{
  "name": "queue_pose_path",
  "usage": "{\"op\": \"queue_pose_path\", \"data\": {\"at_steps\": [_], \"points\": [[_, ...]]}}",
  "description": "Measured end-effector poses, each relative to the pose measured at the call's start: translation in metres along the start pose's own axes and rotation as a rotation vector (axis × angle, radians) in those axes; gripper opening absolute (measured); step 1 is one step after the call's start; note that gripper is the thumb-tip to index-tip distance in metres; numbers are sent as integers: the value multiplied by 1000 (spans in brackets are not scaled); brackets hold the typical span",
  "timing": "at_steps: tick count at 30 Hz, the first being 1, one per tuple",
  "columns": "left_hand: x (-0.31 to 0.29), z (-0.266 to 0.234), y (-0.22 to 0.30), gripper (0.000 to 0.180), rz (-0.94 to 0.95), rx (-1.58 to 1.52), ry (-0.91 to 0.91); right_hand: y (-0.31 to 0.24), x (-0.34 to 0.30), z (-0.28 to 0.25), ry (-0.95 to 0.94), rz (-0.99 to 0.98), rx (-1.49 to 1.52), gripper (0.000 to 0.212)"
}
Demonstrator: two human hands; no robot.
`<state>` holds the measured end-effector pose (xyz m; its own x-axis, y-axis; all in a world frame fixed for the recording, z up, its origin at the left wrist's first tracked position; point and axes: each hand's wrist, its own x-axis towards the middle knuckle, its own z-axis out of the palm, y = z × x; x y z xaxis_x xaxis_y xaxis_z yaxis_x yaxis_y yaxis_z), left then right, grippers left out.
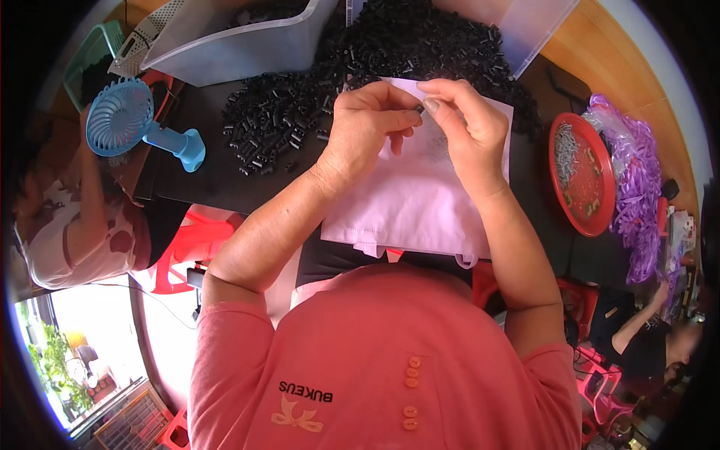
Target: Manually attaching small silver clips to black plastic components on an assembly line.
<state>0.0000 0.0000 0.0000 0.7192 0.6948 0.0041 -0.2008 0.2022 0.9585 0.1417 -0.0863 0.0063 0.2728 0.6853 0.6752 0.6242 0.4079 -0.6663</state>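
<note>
A blue plastic fan (pixel 120 118) sits left of the left hand (pixel 365 126), which pinches a tiny dark piece (pixel 419 109), mostly hidden by fingertips, above a pale pink cloth (pixel 416 202), while the right hand (pixel 476 133) bends close, its own grip impossible to tell.

"Where could your right grip (pixel 472 129) pass?"
"Sideways: dark table (pixel 531 180) shows between the pink cloth (pixel 409 206) and the red basin (pixel 589 222). Past that, purple ribbons (pixel 637 187) bar me."
"And forward?"
"Heaped black plastic pieces (pixel 409 45) block me, the translucent bin (pixel 247 64)'s wall rising ahead on the left. Further left, the blue handheld fan (pixel 120 116) stands in my way."
</note>
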Motion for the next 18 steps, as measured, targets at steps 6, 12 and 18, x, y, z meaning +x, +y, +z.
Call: {"op": "queue_pose_path", "data": {"at_steps": [6, 12, 18], "points": [[1, 1, 1, 11, -5, -9, 28, -2, 0, 2, 3, -66, -54, 24], [0, 1, 1, 11, 43, 85, -5, -7, 0, 1, -38, -19, -45, 28], [5, 1, 3, 8, 20, -34, 64, -1, 1, 1, 6, -80, -89, 28]]}}
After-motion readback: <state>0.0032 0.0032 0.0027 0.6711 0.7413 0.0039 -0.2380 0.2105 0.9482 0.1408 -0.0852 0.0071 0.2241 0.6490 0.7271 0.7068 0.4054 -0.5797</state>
